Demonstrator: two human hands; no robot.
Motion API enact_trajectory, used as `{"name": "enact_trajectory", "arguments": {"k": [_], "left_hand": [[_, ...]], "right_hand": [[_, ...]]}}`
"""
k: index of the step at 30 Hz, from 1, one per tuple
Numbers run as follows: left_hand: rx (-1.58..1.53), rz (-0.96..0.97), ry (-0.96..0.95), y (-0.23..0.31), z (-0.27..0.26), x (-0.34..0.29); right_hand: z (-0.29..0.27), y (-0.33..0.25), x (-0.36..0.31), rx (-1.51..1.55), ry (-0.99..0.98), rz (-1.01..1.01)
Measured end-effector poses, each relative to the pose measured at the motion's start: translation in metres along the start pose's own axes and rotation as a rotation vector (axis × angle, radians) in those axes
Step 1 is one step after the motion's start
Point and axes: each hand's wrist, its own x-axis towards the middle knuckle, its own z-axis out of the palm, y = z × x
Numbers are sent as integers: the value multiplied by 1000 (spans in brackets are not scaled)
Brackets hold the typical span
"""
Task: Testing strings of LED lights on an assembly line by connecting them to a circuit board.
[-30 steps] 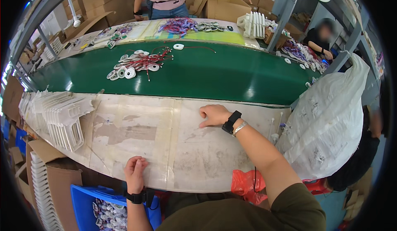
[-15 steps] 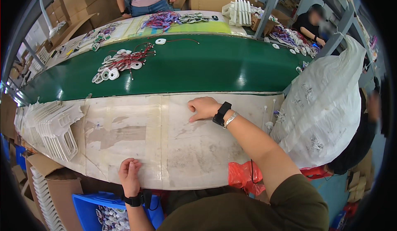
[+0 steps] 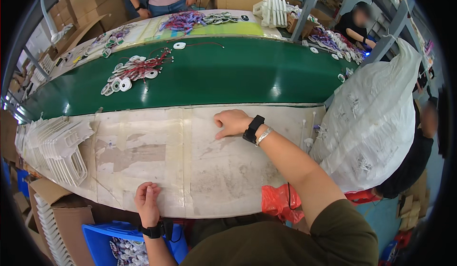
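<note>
My right hand (image 3: 232, 122) rests over the far middle of the worktable, thumb and forefinger apart and the other fingers curled, holding nothing visible. Near the table's front edge, my left hand (image 3: 147, 200) has its fingers bent together with the thumb against them; nothing shows in it. Both wrists wear black bands. Between the hands lies the worktable (image 3: 209, 170), covered in worn, taped pale sheeting. Beyond it, a green conveyor belt (image 3: 204, 80) carries a pile of white rounded discs with red wires (image 3: 135, 71) and one separate white disc (image 3: 179, 46).
White plastic frames (image 3: 59, 147) stand stacked at the left end. A big white plastic bag (image 3: 371, 123) bulges at the right, near a red bag (image 3: 278, 201). Below my left arm is a blue bin (image 3: 102, 237) of small parts. Co-workers stand beyond the belt and at right.
The wired pile and the separate disc appear slightly further left on the belt. The far co-worker's hands have shifted. My hands keep nearly the same pose.
</note>
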Motion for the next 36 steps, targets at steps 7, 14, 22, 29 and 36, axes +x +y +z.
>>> {"name": "enact_trajectory", "arguments": {"k": [7,14,22,29,36], "left_hand": [[12,8,-1,0,6,-2],[23,12,-3,0,2,-1],[42,15,10,0,10,-1],[68,11,41,2,8,-3],[76,-1,23,1,11,-5]], "right_hand": [[2,6,0,4,17,-8],[0,4,0,10,7,-2],[-1,10,-1,35,5,7],[-2,5,-1,27,0,1],[-36,30,32,301,112,-16]]}}
